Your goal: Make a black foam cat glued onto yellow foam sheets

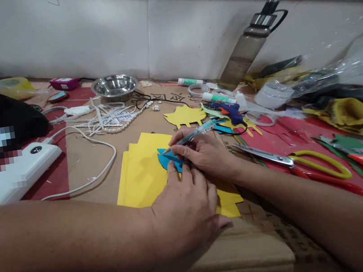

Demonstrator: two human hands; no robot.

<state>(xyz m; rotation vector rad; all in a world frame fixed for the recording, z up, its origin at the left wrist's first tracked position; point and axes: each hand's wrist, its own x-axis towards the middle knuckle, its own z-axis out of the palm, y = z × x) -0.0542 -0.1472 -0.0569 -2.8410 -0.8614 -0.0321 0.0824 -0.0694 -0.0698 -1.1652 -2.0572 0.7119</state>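
Note:
A blue paper cutout lies on a stack of yellow paper sheets. My left hand rests over the cutout with fingers stretched out, fingertips pressing it against the yellow paper. In my right hand is a light-blue pen, gripped between thumb and fingers, its tip at the cutout's upper edge. Part of the cutout is hidden under my hands. Just beyond the stack lies a yellow animal-shaped paper cutout.
Scissors with yellow and red handles lie to the right on red paper. A steel bowl and a tilted water bottle stand by the wall. On the left are a white power bank and its cable. Glue sticks lie behind.

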